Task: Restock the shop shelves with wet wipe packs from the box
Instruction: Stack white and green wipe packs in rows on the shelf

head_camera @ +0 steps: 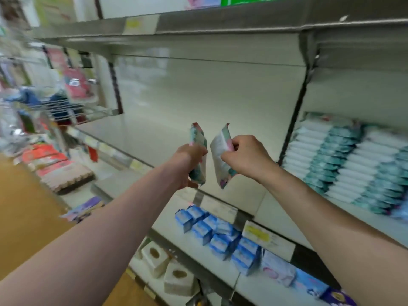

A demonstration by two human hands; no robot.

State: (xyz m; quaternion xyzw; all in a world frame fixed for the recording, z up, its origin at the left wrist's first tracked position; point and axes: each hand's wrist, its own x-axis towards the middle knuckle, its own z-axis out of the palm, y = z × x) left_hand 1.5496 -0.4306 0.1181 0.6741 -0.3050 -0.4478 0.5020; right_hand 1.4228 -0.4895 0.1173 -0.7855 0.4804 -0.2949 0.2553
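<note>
**A:** Over the front edge of the middle shelf (141,138), in the head view, both hands are raised with one wet wipe pack each. The left hand (187,167) has its fingers curled round the lower half of the left pack (198,138), which stands upright and edge-on. The right hand (248,156) pinches the right pack (217,146) along its side, and that pack tilts a little.

**B:** Do the packs touch?

**A:** No, they are close but apart, and both are in the air, short of the shelf.

**B:** And the arms?

**A:** Both forearms are bare and stretched forward and up, nearly straight, converging towards the middle of the bay. The right wrist bends down, with the knuckles on top.

**B:** How would you place them well?

**A:** The next bay to the right holds stocked packs (344,160) in tight overlapping rows. I'd copy that and start at the back right corner of this bay, against the upright. Each pack should go down face-forward and square to the front edge, one hand at a time, so neither knocks the other. Gripping near the bottom, the left hand may need to slide up before it lets go.

**B:** And the box?

**A:** It is not in view. Below there are only blue packs (212,233) on the lower shelf.
</note>
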